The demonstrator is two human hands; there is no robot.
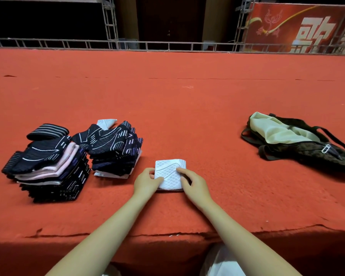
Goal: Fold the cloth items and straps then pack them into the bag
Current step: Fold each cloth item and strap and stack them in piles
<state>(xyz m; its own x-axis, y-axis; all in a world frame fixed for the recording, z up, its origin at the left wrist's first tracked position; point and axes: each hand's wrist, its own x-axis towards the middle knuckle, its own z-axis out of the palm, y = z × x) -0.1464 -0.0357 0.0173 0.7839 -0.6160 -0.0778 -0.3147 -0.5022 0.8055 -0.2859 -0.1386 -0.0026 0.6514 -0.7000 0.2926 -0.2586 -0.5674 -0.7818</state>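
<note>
Stretching across the view, the red carpeted platform [187,116] carries everything. Two stacks of folded dark cloth items [68,156] sit at left, and the open dark bag [299,144] lies well apart at right. Near the front edge, the left hand [146,181] and right hand [193,183] pinch the folded white cloth [170,174] by its sides.

Folded white patterned cloth [170,174] near edge, two dark folded stacks [72,158] left, open dark bag [299,144] right
</note>
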